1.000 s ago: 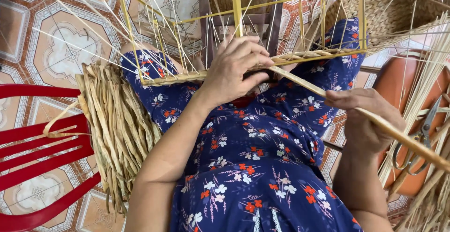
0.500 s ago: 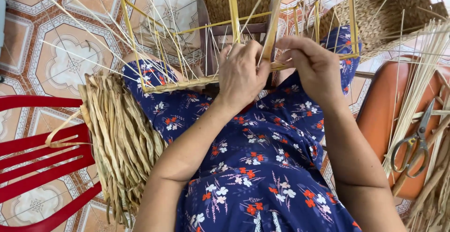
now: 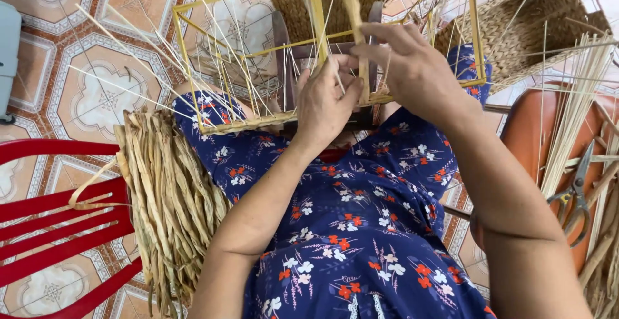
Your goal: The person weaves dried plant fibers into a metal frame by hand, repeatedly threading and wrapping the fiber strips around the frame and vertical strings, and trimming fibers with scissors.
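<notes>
Fingers [image 3: 380,45] of right hand [image 3: 412,67] pinch flat tan straw strand [image 3: 351,3]; left hand [image 3: 325,103] clamps yellow wire frame [image 3: 245,122]. Imo keep strand taut & flat w/ each wrap.

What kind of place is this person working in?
Probably a home basket-weaving spot: a patterned tiled floor, a bundle of dried fibre strands, a yellow wire frame under both hands, and a finished woven basket.

Red chair [image 3: 45,229], scissors [image 3: 576,190], woven basket [image 3: 541,29].
</notes>
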